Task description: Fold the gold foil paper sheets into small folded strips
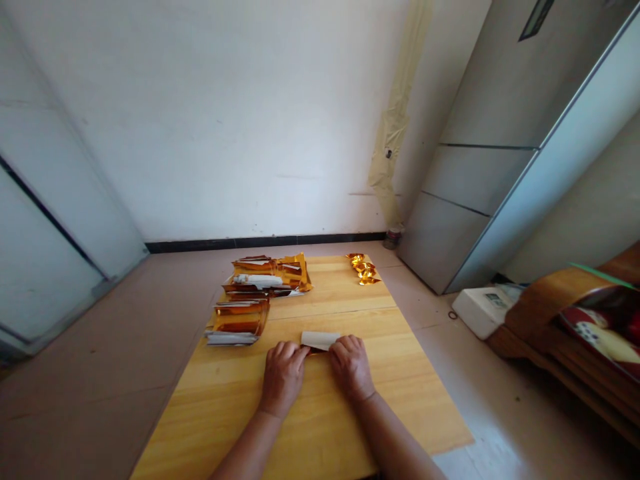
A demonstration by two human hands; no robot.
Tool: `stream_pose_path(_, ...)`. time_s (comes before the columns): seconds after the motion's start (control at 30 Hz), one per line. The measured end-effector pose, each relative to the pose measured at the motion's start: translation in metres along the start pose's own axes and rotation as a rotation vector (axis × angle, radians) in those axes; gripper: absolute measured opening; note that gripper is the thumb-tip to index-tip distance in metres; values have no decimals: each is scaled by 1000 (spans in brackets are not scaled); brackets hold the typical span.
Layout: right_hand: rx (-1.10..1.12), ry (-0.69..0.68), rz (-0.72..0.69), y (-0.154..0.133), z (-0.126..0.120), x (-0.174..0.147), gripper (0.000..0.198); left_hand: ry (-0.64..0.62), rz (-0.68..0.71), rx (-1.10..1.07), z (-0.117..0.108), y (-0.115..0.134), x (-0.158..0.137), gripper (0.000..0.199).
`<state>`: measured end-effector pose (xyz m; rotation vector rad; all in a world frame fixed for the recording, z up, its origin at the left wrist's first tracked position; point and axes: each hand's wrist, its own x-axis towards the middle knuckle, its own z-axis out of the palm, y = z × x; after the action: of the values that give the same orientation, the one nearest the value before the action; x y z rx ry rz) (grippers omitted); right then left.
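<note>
Near part of the desk (320, 427): the left forearm (247, 443) and right forearm (395, 437) enter from the lower edge and lead to the left hand (283, 379) and right hand (351, 368), which hold a folded sheet (320, 340) between them. The sheet lies near the middle of the desk, its pale face uppermost and a dark brown strip visible along its near edge. The step in hand seems to be folding or flattening this sheet; it is best done with equal pressure at both ends, the edge kept straight and parallel to the crease, and the middle smoothed before either end is released. Both hands are palm down, backs upward, wrists low over the wood, the forearms converging toward the sheet. The fingers (301, 355) of each hand are bent and nearly closed, those of the left on the sheet's left end and those of the right on its right end; how far the thumbs reach underneath cannot be told. Beyond the left hand lies a nearer stack (243, 319) of amber, glossy pieces with pale edges; behind it, a looser farther stack (295, 270). Small gold foil pieces (369, 270) lie at the far right corner. Past the desk, a dark skirting (225, 245) runs along the foot of a white wall (240, 133).
</note>
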<state>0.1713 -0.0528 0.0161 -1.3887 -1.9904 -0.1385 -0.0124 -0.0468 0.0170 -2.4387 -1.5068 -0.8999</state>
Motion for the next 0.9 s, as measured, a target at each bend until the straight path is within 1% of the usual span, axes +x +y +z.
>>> stream_pose_path(0.13, -11, 9, -17, -3, -3, 1, 13, 19, 5, 3, -2, 2, 1, 19)
stream_pose_path(0.23, -44, 35, -95, -8, -2, -1, 28, 30, 4, 10, -3, 3, 1, 18)
stream_pose_path(0.27, -54, 31, -128, -9, -1, -1, 30, 34, 3, 10, -4, 4, 1, 17)
stream_pose_path(0.37, -64, -9, -183, -12, 3, -3, 21, 36, 1, 11, -5, 5, 1, 17)
stream_pose_path(0.43, -65, -37, -158, -13, 5, -3, 14, 31, 1, 10, -5, 5, 0, 16)
stream_pose_path(0.53, -71, -43, -63, -10, 7, -3, 10, 13, 16, -10, -3, 3, -1, 17)
stream_pose_path(0.63, -69, -6, 31, -7, 8, -3, 10, -5, 39, -60, 0, 1, -2, 19)
stream_pose_path(0.7, -74, 17, 70, -4, 7, -4, 16, -8, 47, -98, 3, 0, -2, 21)
stream_pose_path(0.8, -66, 11, 60, -1, 3, -6, 23, -2, 50, -137, 7, -2, -3, 23)
stream_pose_path(0.9, -19, -59, 10, 1, -1, -6, 14, 6, 46, -165, 10, -3, -3, 23)
